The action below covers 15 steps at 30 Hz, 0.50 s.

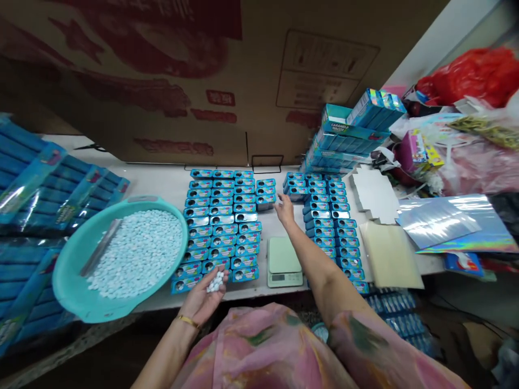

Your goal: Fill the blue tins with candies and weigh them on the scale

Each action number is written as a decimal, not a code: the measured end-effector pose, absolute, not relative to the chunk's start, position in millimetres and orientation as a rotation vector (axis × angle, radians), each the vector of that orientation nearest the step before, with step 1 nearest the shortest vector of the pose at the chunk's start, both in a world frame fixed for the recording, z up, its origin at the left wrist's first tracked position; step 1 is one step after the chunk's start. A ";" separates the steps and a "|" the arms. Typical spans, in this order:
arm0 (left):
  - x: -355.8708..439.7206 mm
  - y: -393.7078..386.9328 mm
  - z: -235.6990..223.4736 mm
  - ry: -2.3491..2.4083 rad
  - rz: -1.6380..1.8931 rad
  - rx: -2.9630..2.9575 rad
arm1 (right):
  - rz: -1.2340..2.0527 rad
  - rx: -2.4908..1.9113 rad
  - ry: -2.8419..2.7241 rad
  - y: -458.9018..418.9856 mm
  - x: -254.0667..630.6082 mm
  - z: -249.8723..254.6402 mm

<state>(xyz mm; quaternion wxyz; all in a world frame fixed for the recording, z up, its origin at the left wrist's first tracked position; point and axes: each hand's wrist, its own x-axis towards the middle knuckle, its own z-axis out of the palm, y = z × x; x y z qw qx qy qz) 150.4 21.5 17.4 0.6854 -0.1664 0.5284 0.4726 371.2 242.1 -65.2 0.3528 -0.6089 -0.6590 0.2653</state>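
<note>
My left hand [205, 300] is cupped palm up near the table's front edge, holding a small heap of white tablets [216, 281]. My right hand [285, 209] reaches far forward with its fingers apart, touching a small blue tin [266, 201] at the end of a short row. Several rows of small blue tins [221, 227] lie between the hands. A second block of blue tins [330, 216] lies right of my right hand. A teal basin [77, 292] full of white tablets [140, 251] sits at the left, with a flat metal strip lying in it.
A small pale green scale [284, 259] stands under my right forearm. Blue cartons [348, 132] are stacked at the back right, beside flat cardboard [389, 254] and holographic sheets [450, 221]. A large brown cardboard box [227, 75] walls the back. Blue packs [36, 183] pile up at the left.
</note>
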 end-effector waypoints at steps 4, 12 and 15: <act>146.7 14.9 12.5 1.209 1.036 -0.406 | 0.246 -1.674 -1.806 252.4 411.5 -55.1; 130.7 18.6 30.5 1.119 1.178 -0.440 | 0.136 -1.420 -2.170 250.5 447.2 -28.7; 86.7 33.2 38.1 1.197 1.390 -0.380 | 0.039 -1.262 -2.379 211.0 456.8 -9.7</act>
